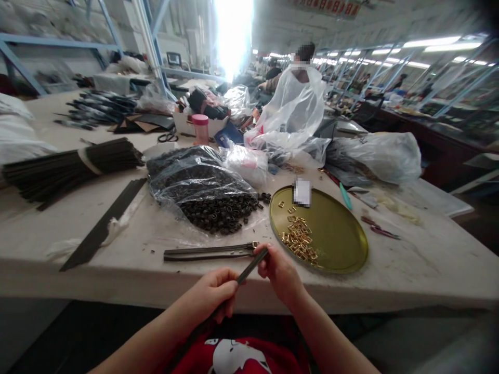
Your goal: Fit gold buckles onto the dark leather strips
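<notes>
Gripped dark, narrow, leather-like strap [252, 265] in left hand [221, 292], pinched tip in right hand [279, 271] near front edge of pale, broad desk [421, 254], apparently for control.

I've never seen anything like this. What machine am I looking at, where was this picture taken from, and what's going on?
There is no robot here: these are a person's own bare hands. The one picture comes from a camera worn on that person's head, looking forward and down, so the forearms enter from the bottom.

The left hand grips a dark strap, and the fingers of the right hand hold its upper end.

On the pale table, just beyond the hands, lie more straps, with a gold-coloured buckle at one end. To the right is a round tray with a pile of gold-coloured buckles. Farther back, small dark loops spill from a clear bag. At left is a tied bundle of dark strips.
</notes>
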Demonstrator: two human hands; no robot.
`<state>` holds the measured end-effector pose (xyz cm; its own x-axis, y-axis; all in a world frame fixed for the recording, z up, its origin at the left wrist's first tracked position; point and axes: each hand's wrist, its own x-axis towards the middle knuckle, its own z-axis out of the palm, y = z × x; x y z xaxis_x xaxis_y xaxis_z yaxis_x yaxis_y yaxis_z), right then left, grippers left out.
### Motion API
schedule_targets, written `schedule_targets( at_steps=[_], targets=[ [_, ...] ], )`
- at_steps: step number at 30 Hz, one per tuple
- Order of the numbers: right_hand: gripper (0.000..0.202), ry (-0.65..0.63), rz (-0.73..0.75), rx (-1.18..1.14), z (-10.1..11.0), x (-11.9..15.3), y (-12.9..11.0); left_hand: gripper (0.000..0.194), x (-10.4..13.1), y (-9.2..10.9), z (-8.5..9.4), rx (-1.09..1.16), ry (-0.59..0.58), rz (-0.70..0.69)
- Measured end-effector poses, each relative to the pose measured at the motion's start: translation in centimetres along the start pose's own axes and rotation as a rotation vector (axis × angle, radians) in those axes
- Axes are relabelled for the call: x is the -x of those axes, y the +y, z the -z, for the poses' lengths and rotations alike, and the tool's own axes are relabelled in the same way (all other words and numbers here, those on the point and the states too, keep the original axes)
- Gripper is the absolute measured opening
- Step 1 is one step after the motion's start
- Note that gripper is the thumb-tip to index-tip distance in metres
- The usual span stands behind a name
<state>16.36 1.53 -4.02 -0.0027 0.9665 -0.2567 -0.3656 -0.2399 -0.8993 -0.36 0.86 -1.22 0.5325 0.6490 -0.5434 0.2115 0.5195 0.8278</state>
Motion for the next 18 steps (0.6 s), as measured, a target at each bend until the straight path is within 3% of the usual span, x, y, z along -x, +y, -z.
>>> schedule_targets(
  at_steps=[4,11,18],
  targets=[
    [0.027,0.007,-0.021,0.023,1.1,-0.5,-0.1,0.016,0.1,0.6,-0.5,0.045,-0.014,0.032],
    [0.028,-0.020,-0.060,0.059,1.1,-0.5,0.4,0.020,-0.7,1.3,-1.3,0.281,-0.028,-0.009],
    [0.030,-0.046,-0.075,0.034,1.5,-0.5,0.4,0.023,-0.9,1.3,-1.4,0.461,-0.129,0.010]
  ],
)
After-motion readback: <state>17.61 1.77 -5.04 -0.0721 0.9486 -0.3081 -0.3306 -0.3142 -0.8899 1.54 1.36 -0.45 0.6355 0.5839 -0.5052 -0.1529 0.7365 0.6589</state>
